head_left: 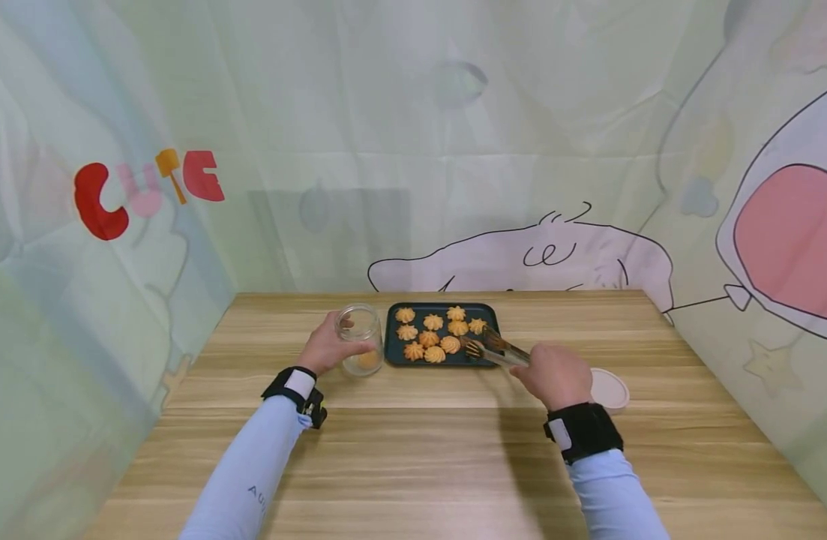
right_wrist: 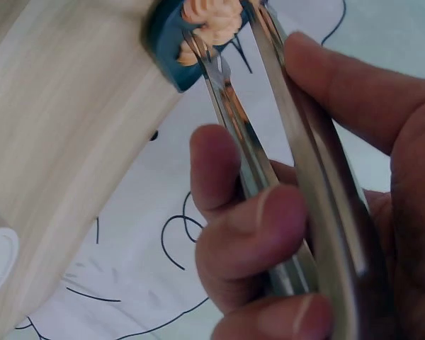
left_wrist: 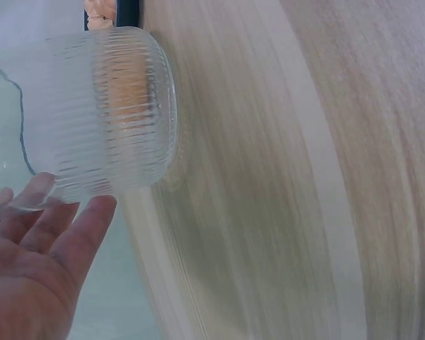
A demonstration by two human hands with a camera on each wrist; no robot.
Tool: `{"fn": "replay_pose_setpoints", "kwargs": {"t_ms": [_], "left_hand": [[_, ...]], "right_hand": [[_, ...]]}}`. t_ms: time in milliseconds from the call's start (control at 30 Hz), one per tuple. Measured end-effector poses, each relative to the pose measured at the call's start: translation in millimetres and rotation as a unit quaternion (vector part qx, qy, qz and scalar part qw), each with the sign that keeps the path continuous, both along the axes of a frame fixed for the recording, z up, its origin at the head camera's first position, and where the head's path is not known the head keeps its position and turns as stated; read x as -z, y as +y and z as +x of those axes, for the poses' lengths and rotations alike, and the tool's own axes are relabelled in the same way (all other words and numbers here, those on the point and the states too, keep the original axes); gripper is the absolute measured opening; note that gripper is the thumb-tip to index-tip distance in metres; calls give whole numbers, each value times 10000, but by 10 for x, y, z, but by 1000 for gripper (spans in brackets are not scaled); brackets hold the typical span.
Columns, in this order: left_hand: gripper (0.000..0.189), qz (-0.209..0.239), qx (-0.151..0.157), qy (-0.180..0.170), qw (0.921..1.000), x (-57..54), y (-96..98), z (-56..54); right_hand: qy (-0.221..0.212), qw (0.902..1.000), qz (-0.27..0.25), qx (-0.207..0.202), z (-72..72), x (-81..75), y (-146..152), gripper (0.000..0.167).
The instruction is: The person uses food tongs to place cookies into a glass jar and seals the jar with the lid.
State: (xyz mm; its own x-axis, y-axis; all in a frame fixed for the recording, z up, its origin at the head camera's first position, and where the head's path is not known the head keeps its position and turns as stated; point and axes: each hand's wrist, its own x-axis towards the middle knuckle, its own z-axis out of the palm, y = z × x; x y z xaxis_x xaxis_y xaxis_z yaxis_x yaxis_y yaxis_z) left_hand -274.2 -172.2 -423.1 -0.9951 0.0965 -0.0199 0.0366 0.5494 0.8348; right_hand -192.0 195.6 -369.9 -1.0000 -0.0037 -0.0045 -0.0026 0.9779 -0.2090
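My left hand [head_left: 332, 346] holds a clear glass jar [head_left: 359, 322] on the table, its thumb across the near side. The ribbed wall of the jar [left_wrist: 78, 120] fills much of the left wrist view, with fingers [left_wrist: 92, 230] against it. An orange-brown cookie [head_left: 368, 358] lies at the jar's bottom. Beside the jar, a dark tray [head_left: 394, 355] bears several swirled cookies [head_left: 429, 339]. My right hand [head_left: 556, 375] grips metal tongs [head_left: 514, 355]. Their two tips stand spread over the tray's right end, close to a cookie [head_left: 477, 326].
A pale round lid [head_left: 610, 388] lies on the wooden table [head_left: 413, 465], just right of my right hand. Printed cloth [head_left: 305, 112] hangs behind the table's back edge and along both sides.
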Motion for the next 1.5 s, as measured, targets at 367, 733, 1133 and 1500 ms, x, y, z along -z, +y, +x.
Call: {"fn": "replay_pose_setpoints", "kwargs": {"t_ms": [367, 733, 1133, 1500], "left_hand": [[90, 10, -28, -22, 10000, 15, -2, -27], [90, -81, -47, -44, 9999, -21, 10, -13], [89, -50, -48, -37, 10000, -2, 12, -11], [87, -39, -49, -32, 10000, -9, 7, -3]], "right_hand": [[293, 9995, 91, -30, -19, 100, 1, 45], [379, 9990, 231, -26, -24, 163, 1, 45], [400, 9992, -3, 25, -78, 206, 44, 42], [770, 9963, -368, -63, -94, 63, -45, 37]]}}
